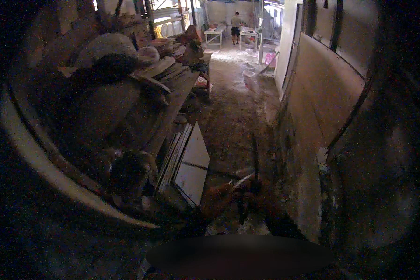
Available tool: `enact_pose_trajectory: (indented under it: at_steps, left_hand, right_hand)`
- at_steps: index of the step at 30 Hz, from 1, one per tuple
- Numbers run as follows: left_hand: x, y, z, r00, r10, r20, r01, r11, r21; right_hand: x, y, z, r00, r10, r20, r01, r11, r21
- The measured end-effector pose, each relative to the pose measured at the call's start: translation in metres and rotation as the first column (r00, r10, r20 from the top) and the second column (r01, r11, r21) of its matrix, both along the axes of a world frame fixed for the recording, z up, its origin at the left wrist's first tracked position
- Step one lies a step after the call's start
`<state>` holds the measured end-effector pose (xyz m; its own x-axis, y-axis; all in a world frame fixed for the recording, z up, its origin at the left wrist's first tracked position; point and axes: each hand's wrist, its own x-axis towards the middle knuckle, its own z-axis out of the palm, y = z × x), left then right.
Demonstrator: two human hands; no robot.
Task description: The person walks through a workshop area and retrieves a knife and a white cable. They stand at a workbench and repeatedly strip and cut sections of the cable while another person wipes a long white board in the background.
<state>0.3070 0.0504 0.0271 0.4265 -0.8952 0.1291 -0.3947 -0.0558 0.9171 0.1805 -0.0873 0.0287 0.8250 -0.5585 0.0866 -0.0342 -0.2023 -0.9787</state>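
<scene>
My left hand and my right hand are close together in front of my body, low in the picture and in deep shadow. Fingers of both look closed. From the left hand a thin dark bar juts out to the left, across the front of a leaning white panel. A dark upright stick rises from the right hand. Between the hands shows a small pale piece. Whether bar and stick are one tool, I cannot tell.
On the left a long workbench carries stacked boards. Several panels lean against its side. A wall with a large brown panel runs along the right. Far ahead, a person stands between two white tables.
</scene>
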Motion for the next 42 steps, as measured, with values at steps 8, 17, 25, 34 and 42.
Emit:
enact_pose_trajectory:
  at_steps: [8, 17, 25, 34, 42]
  left_hand:
    - [0.103, -0.110, -0.028, 0.992, -0.112, -0.057, 0.113, 0.994, 0.004]
    - [0.199, -0.211, -0.081, 0.995, -0.010, -0.104, 0.020, 0.995, 0.094]
    - [0.325, -0.410, -0.237, 0.971, -0.009, 0.237, 0.082, 0.950, -0.300]
    - [0.453, -0.571, -0.201, 0.655, -0.102, -0.749, 0.140, 0.990, -0.012]
    - [0.665, -0.762, -0.261, 0.435, -0.094, -0.896, 0.195, 0.981, -0.008]
  right_hand:
    - [0.084, -0.096, 0.001, 0.988, -0.049, -0.146, 0.071, 0.986, 0.150]
    - [0.201, -0.199, -0.041, 0.913, -0.046, -0.406, 0.016, 0.997, -0.076]
    - [0.331, -0.396, -0.154, 1.000, 0.018, -0.026, -0.014, 0.987, 0.159]
    - [0.452, -0.580, -0.187, 0.994, 0.100, -0.041, -0.075, 0.914, 0.399]
    - [0.632, -0.791, -0.276, 1.000, -0.020, 0.003, 0.019, 0.986, 0.166]
